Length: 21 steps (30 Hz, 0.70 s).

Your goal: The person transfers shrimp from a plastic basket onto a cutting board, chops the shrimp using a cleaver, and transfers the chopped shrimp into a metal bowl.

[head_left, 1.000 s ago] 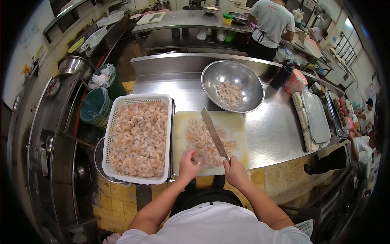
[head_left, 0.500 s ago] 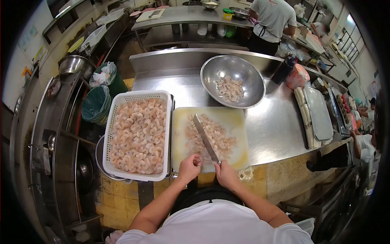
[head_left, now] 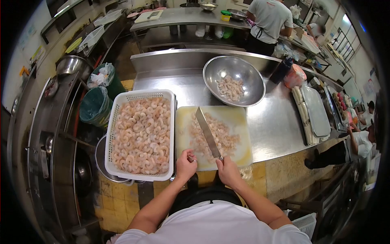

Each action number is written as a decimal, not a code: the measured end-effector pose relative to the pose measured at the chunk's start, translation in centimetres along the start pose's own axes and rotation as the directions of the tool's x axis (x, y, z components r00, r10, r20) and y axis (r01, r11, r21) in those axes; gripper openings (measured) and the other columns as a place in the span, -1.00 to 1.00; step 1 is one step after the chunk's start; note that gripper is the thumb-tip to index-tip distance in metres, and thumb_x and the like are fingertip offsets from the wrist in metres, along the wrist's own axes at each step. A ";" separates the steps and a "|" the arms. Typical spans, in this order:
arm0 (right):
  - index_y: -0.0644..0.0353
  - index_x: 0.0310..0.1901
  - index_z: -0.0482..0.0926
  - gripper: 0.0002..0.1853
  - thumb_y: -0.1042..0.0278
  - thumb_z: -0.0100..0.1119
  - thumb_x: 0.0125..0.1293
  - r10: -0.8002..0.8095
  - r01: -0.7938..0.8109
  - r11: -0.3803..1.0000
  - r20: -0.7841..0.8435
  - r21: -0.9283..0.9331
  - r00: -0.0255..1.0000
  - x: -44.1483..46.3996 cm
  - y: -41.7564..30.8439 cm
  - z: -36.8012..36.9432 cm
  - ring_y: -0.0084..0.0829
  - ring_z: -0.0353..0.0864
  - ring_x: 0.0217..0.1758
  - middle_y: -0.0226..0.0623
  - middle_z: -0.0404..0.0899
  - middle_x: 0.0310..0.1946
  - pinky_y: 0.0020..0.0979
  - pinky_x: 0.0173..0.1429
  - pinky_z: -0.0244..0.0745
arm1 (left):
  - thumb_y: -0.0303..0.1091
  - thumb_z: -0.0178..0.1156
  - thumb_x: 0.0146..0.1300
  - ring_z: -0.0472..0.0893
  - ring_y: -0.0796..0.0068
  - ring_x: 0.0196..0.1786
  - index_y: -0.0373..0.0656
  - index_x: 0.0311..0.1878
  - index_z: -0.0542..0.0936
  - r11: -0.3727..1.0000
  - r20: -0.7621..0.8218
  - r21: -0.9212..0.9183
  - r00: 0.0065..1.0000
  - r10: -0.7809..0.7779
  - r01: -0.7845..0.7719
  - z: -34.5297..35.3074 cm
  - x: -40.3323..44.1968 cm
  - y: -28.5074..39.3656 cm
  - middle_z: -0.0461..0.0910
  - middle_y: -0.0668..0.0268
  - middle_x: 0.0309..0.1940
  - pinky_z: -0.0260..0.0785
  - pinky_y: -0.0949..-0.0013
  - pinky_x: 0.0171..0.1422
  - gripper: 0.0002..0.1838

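Observation:
My right hand (head_left: 228,172) grips a broad-bladed kitchen knife (head_left: 208,134). Its blade points away from me over chopped shrimp pieces (head_left: 221,132) spread on a yellow-stained white cutting board (head_left: 241,156). At the board's near left edge is my left hand (head_left: 186,164), fingers curled in; whether anything small is in them is hidden. Left of the board, a white perforated basket (head_left: 110,152) is filled with whole peeled shrimp (head_left: 142,136). Behind the board, a large steel bowl (head_left: 254,79) contains some shrimp pieces (head_left: 230,88).
The steel table (head_left: 272,130) has a raised back edge. A dark bottle (head_left: 281,70), an orange-and-white bag (head_left: 295,76) and a lidded container (head_left: 317,116) stand to the right. Green bins (head_left: 95,106) are at the left. Other people (head_left: 268,22) work at the back and far right.
The view has shifted slightly. The knife blade has turned a little, its broad side showing more, over the chopped shrimp. Both hands stay near the board's front edge.

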State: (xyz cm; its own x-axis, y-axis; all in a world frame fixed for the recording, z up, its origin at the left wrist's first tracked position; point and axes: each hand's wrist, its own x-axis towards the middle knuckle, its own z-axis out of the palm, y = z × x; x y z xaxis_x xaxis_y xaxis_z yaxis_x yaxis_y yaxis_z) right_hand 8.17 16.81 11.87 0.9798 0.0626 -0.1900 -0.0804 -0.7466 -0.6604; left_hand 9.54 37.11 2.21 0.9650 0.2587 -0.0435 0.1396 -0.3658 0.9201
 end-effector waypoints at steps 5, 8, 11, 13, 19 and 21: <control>0.35 -0.09 0.51 -0.60 0.05 0.12 0.62 0.023 -0.021 0.999 0.031 -0.047 0.999 -1.3 1.4 2.0 0.43 0.66 -0.17 0.34 0.67 -0.29 0.29 -0.07 0.51 | -0.50 0.36 0.32 0.63 0.48 -0.38 -0.27 0.18 0.60 0.998 -0.058 0.005 0.996 0.068 -0.068 0.4 0.1 -1.4 0.70 0.27 -0.28 0.54 0.34 -0.20 -0.63; 0.35 -0.08 0.50 -0.60 0.06 0.11 0.62 0.032 -0.030 0.998 0.033 -0.064 0.999 0.1 2.2 2.3 0.42 0.66 -0.18 0.32 0.67 -0.31 0.29 -0.08 0.51 | -0.51 0.35 0.33 0.64 0.49 -0.36 -0.29 0.20 0.58 0.998 -0.057 0.032 0.997 0.052 -0.050 0.4 -0.3 -0.3 0.70 0.25 -0.25 0.54 0.34 -0.19 -0.61; 0.35 -0.07 0.49 -0.60 0.05 0.11 0.62 0.013 -0.013 0.999 0.005 -0.040 1.000 0.2 1.0 -0.8 0.42 0.66 -0.19 0.31 0.67 -0.33 0.30 -0.09 0.51 | -0.48 0.34 0.31 0.64 0.36 -0.40 -0.26 0.17 0.59 0.996 -0.046 0.028 0.995 0.089 -0.087 1.1 -0.7 -1.0 0.69 0.22 -0.24 0.55 0.25 -0.20 -0.63; 0.36 -0.07 0.49 -0.59 0.05 0.11 0.62 0.004 -0.004 1.000 -0.045 -0.008 0.999 -0.2 1.1 -2.2 0.41 0.67 -0.20 0.30 0.67 -0.35 0.29 -0.11 0.51 | -0.47 0.33 0.32 0.65 0.35 -0.39 -0.26 0.17 0.59 0.997 -0.035 0.005 0.996 0.081 -0.081 1.5 -0.8 -0.9 0.69 0.22 -0.24 0.55 0.25 -0.19 -0.64; 0.35 -0.12 0.49 -0.61 0.08 0.14 0.61 -0.063 0.062 0.997 -0.024 -0.052 0.998 2.9 4.6 -2.5 0.40 0.66 -0.25 0.29 0.66 -0.37 0.27 -0.15 0.50 | -0.42 0.37 0.29 0.69 0.20 -0.30 -0.18 0.06 0.66 0.977 0.050 0.029 0.976 0.212 -0.213 3.2 -1.5 1.2 0.70 0.15 -0.19 0.58 0.16 -0.16 -0.72; 0.35 -0.12 0.49 -0.61 0.08 0.15 0.61 -0.077 0.074 0.995 -0.040 -0.064 0.996 3.3 4.3 -4.3 0.40 0.66 -0.24 0.29 0.66 -0.37 0.26 -0.15 0.51 | -0.35 0.44 0.23 0.68 0.10 -0.12 -0.09 -0.06 0.73 0.897 0.130 0.087 0.898 0.421 -0.434 4.3 -1.5 2.6 0.69 0.12 -0.13 0.58 0.06 -0.02 -0.79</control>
State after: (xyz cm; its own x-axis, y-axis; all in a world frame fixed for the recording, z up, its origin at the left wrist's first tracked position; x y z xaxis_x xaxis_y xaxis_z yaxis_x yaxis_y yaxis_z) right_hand 11.89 10.95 11.57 0.9896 0.0935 -0.1097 0.0045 -0.7807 -0.6248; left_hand 9.44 31.93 2.96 0.9537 -0.0379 0.2983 -0.2740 -0.5184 0.8100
